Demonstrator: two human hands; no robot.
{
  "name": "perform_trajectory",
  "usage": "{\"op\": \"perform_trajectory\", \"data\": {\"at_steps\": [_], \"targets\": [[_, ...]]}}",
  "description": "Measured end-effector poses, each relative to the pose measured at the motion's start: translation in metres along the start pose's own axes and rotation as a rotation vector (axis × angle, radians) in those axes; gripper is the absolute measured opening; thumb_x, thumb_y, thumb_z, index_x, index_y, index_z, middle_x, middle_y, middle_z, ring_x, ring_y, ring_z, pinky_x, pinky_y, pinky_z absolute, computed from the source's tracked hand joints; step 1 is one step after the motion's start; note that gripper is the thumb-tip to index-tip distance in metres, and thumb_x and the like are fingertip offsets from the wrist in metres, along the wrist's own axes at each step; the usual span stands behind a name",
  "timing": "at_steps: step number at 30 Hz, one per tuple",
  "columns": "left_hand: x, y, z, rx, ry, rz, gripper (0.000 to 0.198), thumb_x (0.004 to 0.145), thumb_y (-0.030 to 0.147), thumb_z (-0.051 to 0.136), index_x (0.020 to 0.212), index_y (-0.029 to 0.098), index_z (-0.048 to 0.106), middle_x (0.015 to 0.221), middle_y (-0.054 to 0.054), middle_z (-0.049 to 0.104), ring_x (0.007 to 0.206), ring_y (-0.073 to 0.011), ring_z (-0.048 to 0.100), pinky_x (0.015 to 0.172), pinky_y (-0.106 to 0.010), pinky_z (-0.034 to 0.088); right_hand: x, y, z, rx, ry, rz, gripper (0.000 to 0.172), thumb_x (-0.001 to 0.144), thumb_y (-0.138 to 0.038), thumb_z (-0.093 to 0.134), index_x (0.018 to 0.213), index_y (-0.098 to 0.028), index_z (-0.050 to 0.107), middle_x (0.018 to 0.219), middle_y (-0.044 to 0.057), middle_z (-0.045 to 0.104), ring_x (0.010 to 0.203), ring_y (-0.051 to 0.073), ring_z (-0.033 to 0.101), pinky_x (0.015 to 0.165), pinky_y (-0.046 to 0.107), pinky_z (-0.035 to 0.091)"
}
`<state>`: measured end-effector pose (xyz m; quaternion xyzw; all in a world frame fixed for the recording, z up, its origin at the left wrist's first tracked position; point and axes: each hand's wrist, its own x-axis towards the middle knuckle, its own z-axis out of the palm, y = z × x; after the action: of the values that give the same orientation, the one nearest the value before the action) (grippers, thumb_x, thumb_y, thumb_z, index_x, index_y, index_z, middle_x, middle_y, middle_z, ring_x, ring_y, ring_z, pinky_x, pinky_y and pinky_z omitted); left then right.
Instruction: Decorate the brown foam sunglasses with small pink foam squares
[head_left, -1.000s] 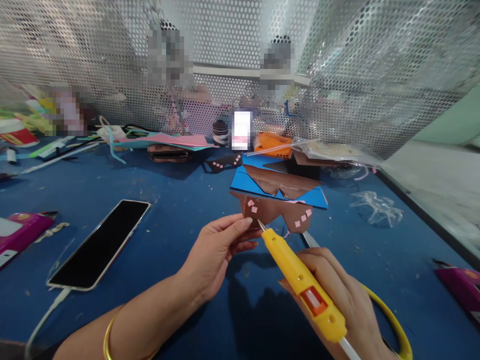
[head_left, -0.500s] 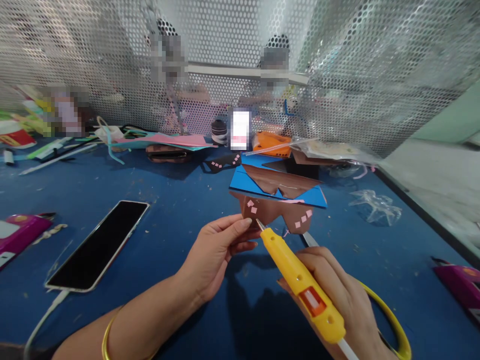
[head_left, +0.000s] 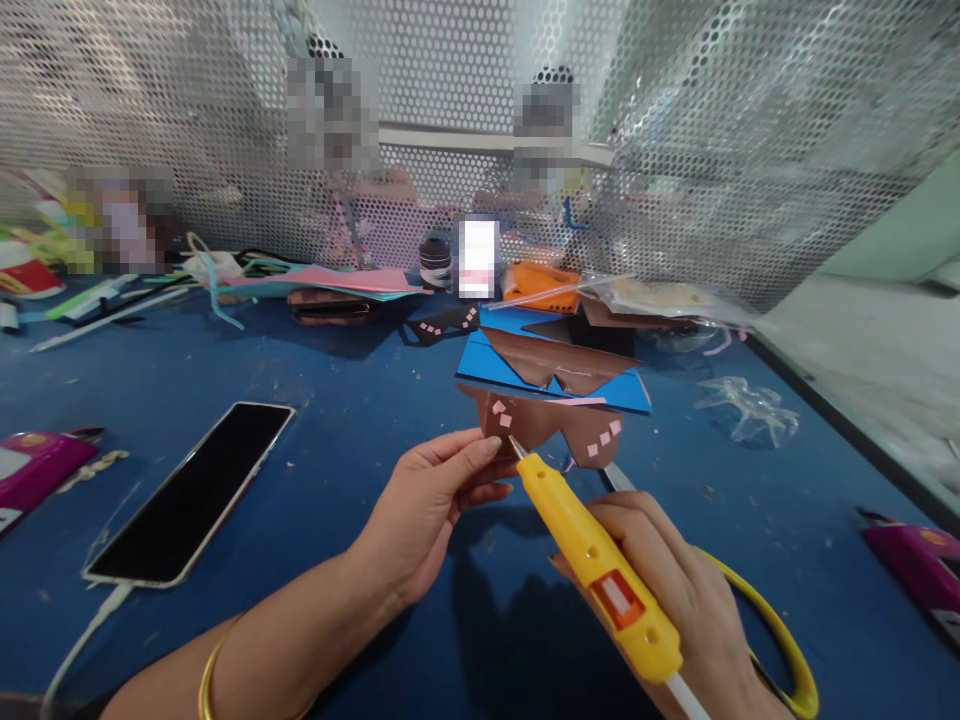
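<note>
Left fingers (head_left: pixel 474 460) are pinching the brown glasses cutout (head_left: pixel 538 425), its right lens (head_left: pixel 582 432) already carrying three pink squares (head_left: pixel 604 439), its left lens (head_left: pixel 521 424) only two, while right fingers (head_left: pixel 634 512) are gripping the yellow glue gun (head_left: pixel 559 508)

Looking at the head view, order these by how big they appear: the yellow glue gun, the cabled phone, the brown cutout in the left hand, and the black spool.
Largest to smallest:
1. Cabled phone and yellow glue gun, too alike to rank
2. Brown cutout
3. Black spool

Head view — close above blue table (head_left: pixel 360 390), tilted down — facing forward to mesh screen (head_left: pixel 465 60).
</note>
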<state>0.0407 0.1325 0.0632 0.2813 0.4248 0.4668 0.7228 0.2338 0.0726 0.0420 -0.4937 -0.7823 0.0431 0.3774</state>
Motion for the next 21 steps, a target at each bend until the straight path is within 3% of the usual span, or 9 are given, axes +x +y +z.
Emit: {"op": "perform_trajectory", "data": {"at_steps": [21], "targets": [[0.0003, 0.0001, 0.0001, -0.002, 0.009, -0.002, 0.020, 0.079, 0.026, 0.076, 0.093, 0.012, 0.078, 0.096, -0.011, 0.077, 0.085, -0.0167, 0.070, 0.069, -0.022, 0.055, 0.0005, -0.0033, -0.0031, -0.019, -0.019, 0.014, 0.006, 0.092, -0.023, 0.055, 0.097, -0.022, 0.058, 0.083, 0.003, 0.062, 0.057, 0.013, 0.059, 0.048, 0.026, 0.046]]}}
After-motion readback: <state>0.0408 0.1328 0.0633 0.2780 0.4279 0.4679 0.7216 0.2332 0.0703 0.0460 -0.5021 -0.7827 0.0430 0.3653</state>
